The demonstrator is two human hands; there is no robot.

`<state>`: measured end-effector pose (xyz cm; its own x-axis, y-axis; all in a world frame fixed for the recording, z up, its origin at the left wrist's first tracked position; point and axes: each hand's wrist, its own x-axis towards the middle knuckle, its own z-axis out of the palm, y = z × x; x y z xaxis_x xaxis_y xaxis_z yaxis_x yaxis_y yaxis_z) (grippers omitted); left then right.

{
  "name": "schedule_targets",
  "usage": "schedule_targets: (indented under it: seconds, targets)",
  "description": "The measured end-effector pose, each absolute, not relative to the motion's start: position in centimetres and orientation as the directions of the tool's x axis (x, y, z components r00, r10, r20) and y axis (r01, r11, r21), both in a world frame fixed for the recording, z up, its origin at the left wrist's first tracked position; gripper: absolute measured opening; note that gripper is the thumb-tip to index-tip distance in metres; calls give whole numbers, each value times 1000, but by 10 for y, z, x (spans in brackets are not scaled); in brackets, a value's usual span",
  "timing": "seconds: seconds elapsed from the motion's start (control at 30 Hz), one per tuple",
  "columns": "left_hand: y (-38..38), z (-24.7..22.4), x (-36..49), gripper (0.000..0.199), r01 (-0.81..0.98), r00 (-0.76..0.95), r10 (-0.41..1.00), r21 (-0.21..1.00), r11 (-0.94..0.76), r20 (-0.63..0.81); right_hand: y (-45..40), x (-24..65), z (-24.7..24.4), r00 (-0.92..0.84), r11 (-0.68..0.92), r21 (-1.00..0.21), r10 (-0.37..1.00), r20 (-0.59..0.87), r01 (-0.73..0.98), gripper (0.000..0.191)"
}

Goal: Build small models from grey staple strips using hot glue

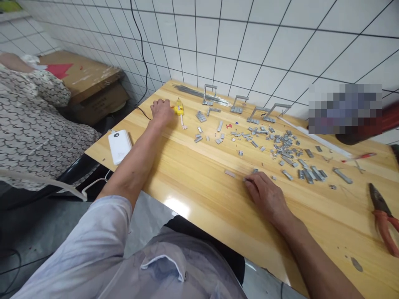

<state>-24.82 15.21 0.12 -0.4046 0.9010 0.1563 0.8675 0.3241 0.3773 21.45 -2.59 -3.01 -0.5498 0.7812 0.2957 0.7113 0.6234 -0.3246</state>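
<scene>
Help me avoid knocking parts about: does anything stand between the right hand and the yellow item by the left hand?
Yes, a few small grey pieces lie on the table between the right hand and the yellow item. They lie low; nothing tall is visible in between.

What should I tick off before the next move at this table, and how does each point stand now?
1. Left hand has hold of the yellow item: cannot tell; the fingers are blurred beside it.
2. Right hand grips a grey piece: cannot tell; its fingertips are hidden.
3. Loose metal pieces are in order: not ok; they lie scattered.
4. Wire-like frames stand upright near the wall: ok.
5. Pliers are apart from the right hand: ok.
6. White device is well away from the table edge: not ok; it lies close to it.
</scene>
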Motion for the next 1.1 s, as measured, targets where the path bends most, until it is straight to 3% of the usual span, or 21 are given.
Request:
schedule_targets:
  seconds: [0.13, 0.27, 0.43, 0.57, 0.8, 0.9, 1.0, 1.1]
  targets:
    - [163, -1, -255, 59, 916, -361, 933, 183, 357, -11, -25, 214, -30, -528, 608, -346, 793, 304, 714, 20]
    - [163, -5, -257, 65, 945, -292, 955, 140, 296, -48, -25, 214, -28, -523, 596, -361, 802, 287, 717, 20]
    - [154, -7, -250, 71, 910, -344, 939, 244, 335, -6, -25, 214, -28, -526, 599, -369, 801, 286, 711, 20]
    - [147, 6, -252, 64, 874, -389, 918, 348, 339, 81, -25, 214, -28, -530, 599, -368, 801, 280, 711, 19]
    - [130, 45, -235, 44, 788, -399, 862, 597, 148, 313, -24, 212, -29, -512, 598, -384, 801, 310, 704, 16]
    - [111, 51, -191, 35, 663, -302, 872, 742, -99, 386, -24, 211, -27, -510, 608, -418, 794, 331, 675, 15]
    - [79, 51, -136, 34, 493, -74, 919, 815, -304, 387, -24, 209, -25, -485, 600, -470, 800, 353, 647, 15]
    - [43, 52, -93, 33, 396, 164, 944, 857, -329, 286, -25, 207, -24, -410, 561, -549, 828, 383, 619, 15]
